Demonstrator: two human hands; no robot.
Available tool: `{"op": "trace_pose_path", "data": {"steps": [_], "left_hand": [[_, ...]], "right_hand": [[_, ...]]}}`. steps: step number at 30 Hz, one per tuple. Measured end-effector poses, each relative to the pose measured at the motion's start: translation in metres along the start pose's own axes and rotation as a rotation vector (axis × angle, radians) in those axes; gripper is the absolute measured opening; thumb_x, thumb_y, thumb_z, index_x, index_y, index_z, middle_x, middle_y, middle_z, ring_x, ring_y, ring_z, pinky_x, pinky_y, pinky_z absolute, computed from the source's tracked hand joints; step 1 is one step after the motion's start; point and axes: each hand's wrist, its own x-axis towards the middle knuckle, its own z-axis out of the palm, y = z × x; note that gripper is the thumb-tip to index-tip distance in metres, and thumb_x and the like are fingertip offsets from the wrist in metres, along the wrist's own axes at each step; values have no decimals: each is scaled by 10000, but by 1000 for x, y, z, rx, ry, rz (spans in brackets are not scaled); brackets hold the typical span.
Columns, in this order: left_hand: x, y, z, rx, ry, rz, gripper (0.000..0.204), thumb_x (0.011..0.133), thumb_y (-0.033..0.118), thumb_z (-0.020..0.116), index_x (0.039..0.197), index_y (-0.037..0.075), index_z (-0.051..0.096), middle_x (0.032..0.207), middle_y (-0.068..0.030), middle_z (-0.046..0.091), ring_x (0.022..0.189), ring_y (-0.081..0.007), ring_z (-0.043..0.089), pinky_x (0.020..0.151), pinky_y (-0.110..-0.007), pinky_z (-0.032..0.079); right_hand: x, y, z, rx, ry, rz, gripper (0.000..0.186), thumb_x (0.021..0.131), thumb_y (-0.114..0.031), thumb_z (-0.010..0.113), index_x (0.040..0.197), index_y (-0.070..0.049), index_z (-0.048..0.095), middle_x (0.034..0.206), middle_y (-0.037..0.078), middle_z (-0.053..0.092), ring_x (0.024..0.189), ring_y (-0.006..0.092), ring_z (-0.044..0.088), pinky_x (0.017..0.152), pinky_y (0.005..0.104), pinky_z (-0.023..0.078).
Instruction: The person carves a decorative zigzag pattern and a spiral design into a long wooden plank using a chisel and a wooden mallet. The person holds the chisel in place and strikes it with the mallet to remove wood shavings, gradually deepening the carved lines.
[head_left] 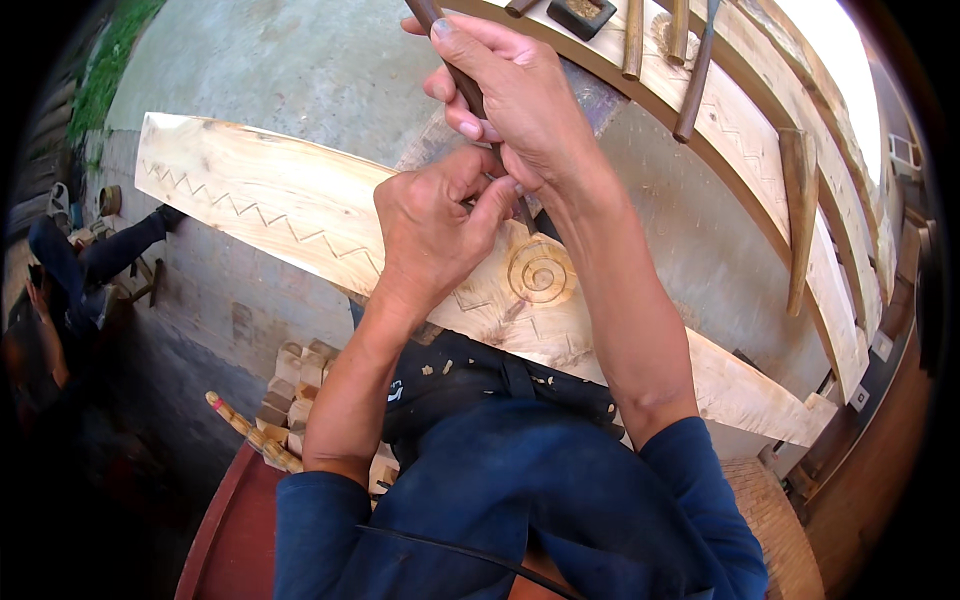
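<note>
A long pale wooden board (290,195) lies across in front of me, with a zigzag line carved along its left part. Near the middle of the board, a round spiral (541,272) is cut into the wood. My right hand (525,105) is wrapped around the dark wooden handle of a carving chisel (464,85), which slants down toward the spiral. Lower down the tool my left hand (435,215) is closed around its shaft, the fist just above the board. The blade's end comes down by the spiral's upper edge, partly hidden by my fingers.
Several wooden-handled tools (695,85) and a dark block-shaped tool (581,14) lie on another curved board at the upper right. A tapered wooden piece (797,215) rests across the boards there. Wood blocks (290,385) are piled at lower left. Another person's leg (125,245) shows at far left.
</note>
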Motion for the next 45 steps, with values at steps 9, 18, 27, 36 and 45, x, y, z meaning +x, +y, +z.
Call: {"op": "trace_pose_path", "data": {"steps": [9,18,27,36,45], "left_hand": [[0,1,-2,104,25,45,116,953,107,817,928,23,740,704,-95,779,660,-200,798,629,-299,571],[1,-3,0,124,40,106,95,913,78,811,892,27,733,723,-91,782,659,-229,799,617,-328,581],[3,-1,-1,199,10,114,119,892,116,819,856,38,737,703,-96,751,604,-267,757,582,-362,553],[2,2,-5,-15,0,102,71,984,54,762,1011,-11,768,800,-125,766,678,-218,762,634,-320,568],[1,-2,-1,-135,63,41,79,1036,11,736,1095,-32,767,883,-95,799,808,-140,776,702,-267,590]], "right_hand": [[-4,-1,7,-109,58,-2,343,1130,-286,657,1365,-49,735,748,-11,621,537,28,451,475,188,330],[-2,8,3,-125,52,-31,336,1102,-267,682,1314,-17,758,753,-13,624,555,25,470,478,206,363],[-5,8,5,-158,100,-1,343,1134,-256,649,1382,-33,729,741,-34,608,543,8,429,464,186,312],[-14,-22,-3,-125,134,-70,362,1147,-275,625,1393,-26,717,725,-20,622,482,16,431,434,186,317],[-6,-18,-20,55,103,-42,419,1158,-340,594,1429,-30,666,769,-6,644,512,15,477,424,176,295]]}}
